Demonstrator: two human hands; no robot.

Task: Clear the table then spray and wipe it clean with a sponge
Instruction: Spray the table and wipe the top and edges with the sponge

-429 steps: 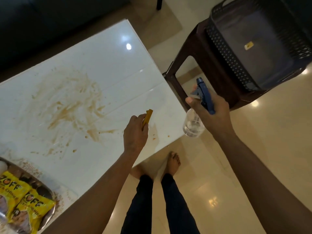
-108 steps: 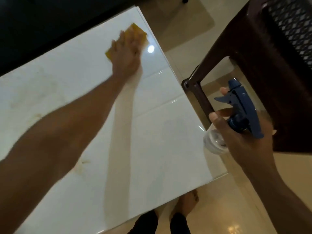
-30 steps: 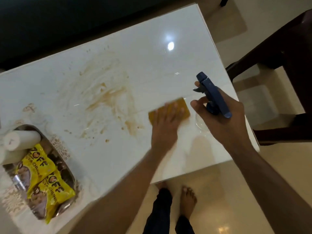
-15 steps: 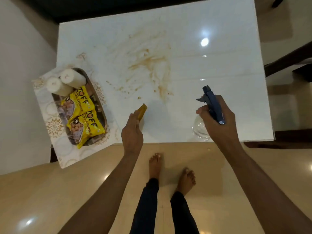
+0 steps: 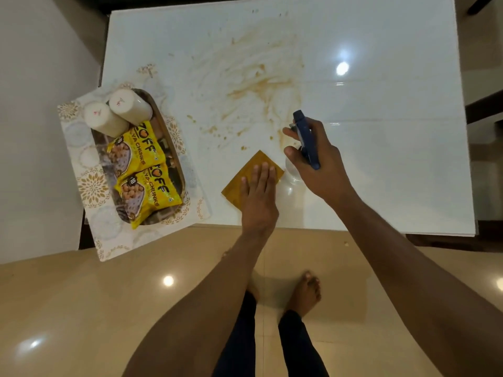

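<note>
White glossy table (image 5: 394, 159) fills the top of the view, w/ a tan tiled floor (image 5: 81, 308) below it. Brown smears (image 5: 258, 85) spread over the table centre, thinning to specks toward 6 o'clock. At the table's 9 o'clock end a patterned mat (image 5: 92, 186) overhangs the corner; on it a dark oval tray (image 5: 177, 170) w/ two yellow snack packets (image 5: 141, 170) and, at the tray's 12 o'clock end, two white cylinders (image 5: 117, 112) lying side by side, touching.

Near edge of the table, approx. centre: yellow sponge (image 5: 245, 175) lies flat, corner pointing to 12 o'clock, just below the lowest specks. Left hand (image 5: 258, 197) lies flat on top, fingers spread straight, palm pressing down, not curled round it.

At 3 o'clock of the sponge, just beside it, right hand (image 5: 318, 164) is wrapped tight round a spray bottle (image 5: 306, 140): blue head up, nozzle toward 12 o'clock, clear body mostly hidden under the palm. Whether the bottle touches the table can't tell.

Bare feet (image 5: 304, 292) and dark trouser legs on the floor at 6 o'clock.
</note>
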